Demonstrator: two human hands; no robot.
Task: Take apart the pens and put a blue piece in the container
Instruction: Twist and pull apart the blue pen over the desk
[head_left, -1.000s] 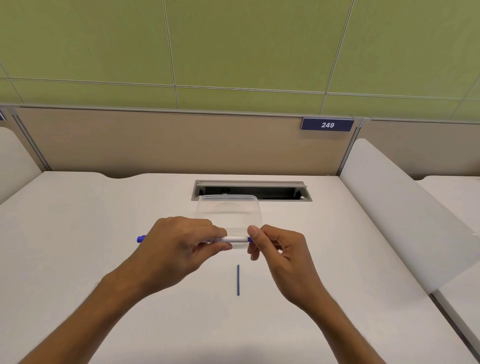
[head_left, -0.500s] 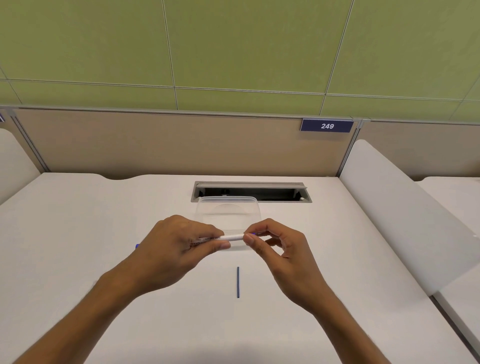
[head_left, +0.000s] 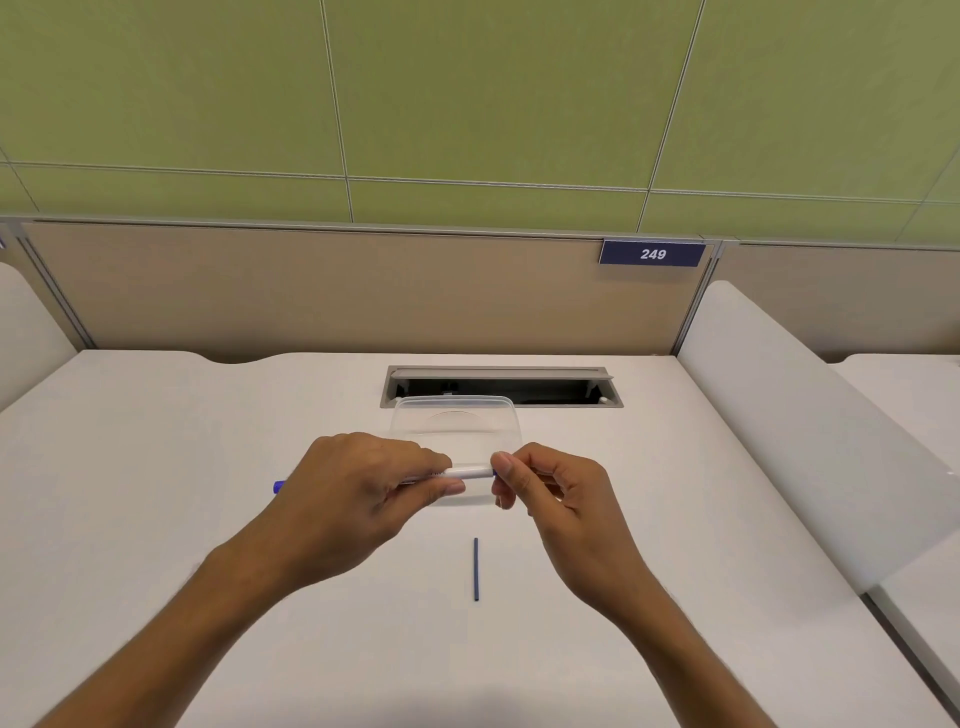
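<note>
Head view: single wide-angle camera, worn on head, faces forward and down across white desk (head_left: 156, 467) toward partition (head_left: 311, 291); hands close.

A white desk (head_left: 156, 519) bears a clear container (head_left: 457, 421) and a thin blue rod (head_left: 476, 569).

I can read just one thing here: "249" in white slanted digits on a dark blue plate (head_left: 652, 253), fixed at the top edge of the tan partition (head_left: 332, 291), well beyond my fingers and off to their right. The print on the pen (head_left: 470, 472) is too small to read.
</note>
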